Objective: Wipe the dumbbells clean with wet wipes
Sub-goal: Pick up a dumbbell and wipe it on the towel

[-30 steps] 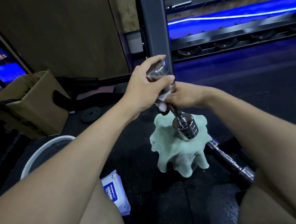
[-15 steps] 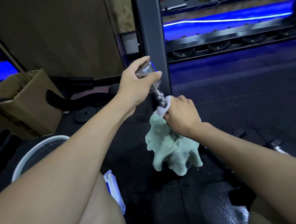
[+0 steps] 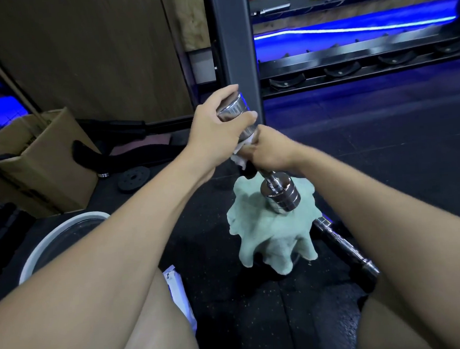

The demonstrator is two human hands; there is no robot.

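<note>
Dumbbell [image 3: 280, 195] tilted, its lower head resting on the green towel [image 3: 271, 237]. Your left hand [image 3: 214, 129] grips the upper head; your right hand [image 3: 269, 151] clasps a wet wipe [image 3: 240, 158] around the handle. Wipes pack [image 3: 178, 292] left of towel.

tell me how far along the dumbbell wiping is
Done: nothing shows as finished. In hand: the left hand grips the top of the chrome dumbbell while the right hand rubs a wet wipe on its handle. Left: probably its lower head and the second bar on the floor.
</note>
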